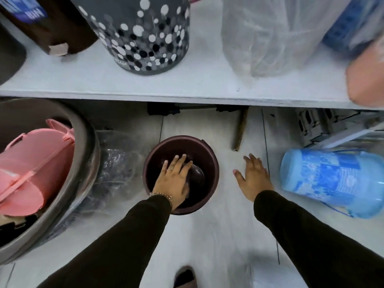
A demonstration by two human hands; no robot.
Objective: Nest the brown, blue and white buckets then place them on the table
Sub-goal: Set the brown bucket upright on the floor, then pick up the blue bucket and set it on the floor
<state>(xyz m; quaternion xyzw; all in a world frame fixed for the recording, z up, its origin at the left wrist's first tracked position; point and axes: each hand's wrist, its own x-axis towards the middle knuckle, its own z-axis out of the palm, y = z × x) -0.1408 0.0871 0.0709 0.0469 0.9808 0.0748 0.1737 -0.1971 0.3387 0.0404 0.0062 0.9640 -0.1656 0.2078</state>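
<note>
Tabletop [187, 88]: white slab across the top of the view, beyond both hands, above the floor they reach toward.
Grey tub [83, 163]: left of the left hand, on the floor, with a pink folded item [35, 169] inside.
Spotted bin [143, 32]: grey with white and black dots, on the tabletop beyond the left hand; small writing near its base is too blurred to read.
Dark bin [52, 21]: on the tabletop, far left; its blue label shows white letters cut off by the frame edge, not readable.
Blue bucket [330, 181]: lying on its side on the floor, just right of the right hand, patterned in blue and white.
Brown bucket [181, 173]: upright on the floor, under the left hand.
Left hand [173, 179]: reaching into the brown bucket, fingers spread over a dark round object inside; ring and bracelet visible.
Right hand [252, 177]: wide, fingers spread, holding nothing, between the brown bucket and the blue bucket.
</note>
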